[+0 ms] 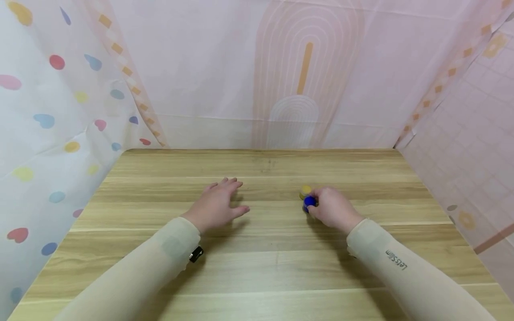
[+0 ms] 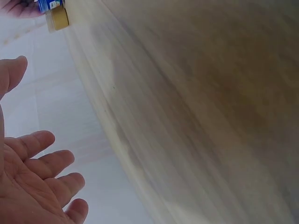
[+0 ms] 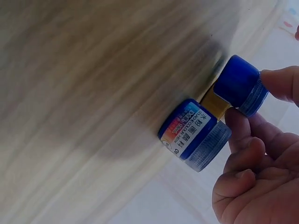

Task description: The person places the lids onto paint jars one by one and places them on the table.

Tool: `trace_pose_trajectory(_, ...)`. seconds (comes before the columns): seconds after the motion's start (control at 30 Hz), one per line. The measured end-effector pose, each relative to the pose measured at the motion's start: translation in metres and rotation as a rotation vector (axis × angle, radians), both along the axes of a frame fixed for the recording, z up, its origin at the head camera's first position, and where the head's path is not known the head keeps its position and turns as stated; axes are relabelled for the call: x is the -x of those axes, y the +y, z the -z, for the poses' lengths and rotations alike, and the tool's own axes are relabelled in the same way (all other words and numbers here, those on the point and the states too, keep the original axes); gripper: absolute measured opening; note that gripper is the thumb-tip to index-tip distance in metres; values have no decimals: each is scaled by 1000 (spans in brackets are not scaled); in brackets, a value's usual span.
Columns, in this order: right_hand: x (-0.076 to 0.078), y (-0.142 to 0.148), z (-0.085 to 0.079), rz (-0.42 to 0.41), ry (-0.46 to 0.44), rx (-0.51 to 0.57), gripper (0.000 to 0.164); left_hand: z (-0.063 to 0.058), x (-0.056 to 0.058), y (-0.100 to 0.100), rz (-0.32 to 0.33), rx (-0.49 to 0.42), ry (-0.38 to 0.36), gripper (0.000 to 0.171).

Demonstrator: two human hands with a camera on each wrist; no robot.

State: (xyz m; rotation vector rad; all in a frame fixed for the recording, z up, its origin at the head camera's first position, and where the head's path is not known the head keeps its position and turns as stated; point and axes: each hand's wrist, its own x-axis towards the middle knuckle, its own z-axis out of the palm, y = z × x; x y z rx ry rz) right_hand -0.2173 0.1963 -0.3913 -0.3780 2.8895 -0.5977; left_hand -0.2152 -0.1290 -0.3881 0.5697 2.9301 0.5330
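Note:
My right hand [image 1: 332, 208] pinches a small blue paint jar [image 3: 237, 81] between thumb and fingers, near its clear lid. Beside that jar, a yellow paint jar [image 1: 305, 191] stands on the wooden table, touching or almost touching it. The right wrist view also shows a second blue paint jar [image 3: 190, 135] with a printed label, close to the fingertips; from the head view my right hand hides it. Farther left, my left hand [image 1: 217, 206] hovers over the table with fingers spread and thumb apart, holding nothing.
The wooden table [image 1: 257, 272] reaches back to a pale patterned cloth [image 1: 209, 71]. A cloth with coloured dots and hearts [image 1: 44, 147] hangs along the left side, and a checked cloth [image 1: 474, 147] along the right. A small black clip-like piece [image 1: 196, 254] sits at the left cuff.

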Motion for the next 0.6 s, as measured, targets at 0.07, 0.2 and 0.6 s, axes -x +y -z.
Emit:
trace_pose_trajectory(0.07,0,0,2,-4,10,-7,34,0,0,-1,-3,-3,-4,80)
trace_pose_trajectory(0.2,0,0,4,-10,28,-25,34,1,1,-1,-8,-7,-8,80)
trace_pose_trajectory(0.6,-4,0,3,38,0,21,40,4,-1,0,-9,6,-29,79)
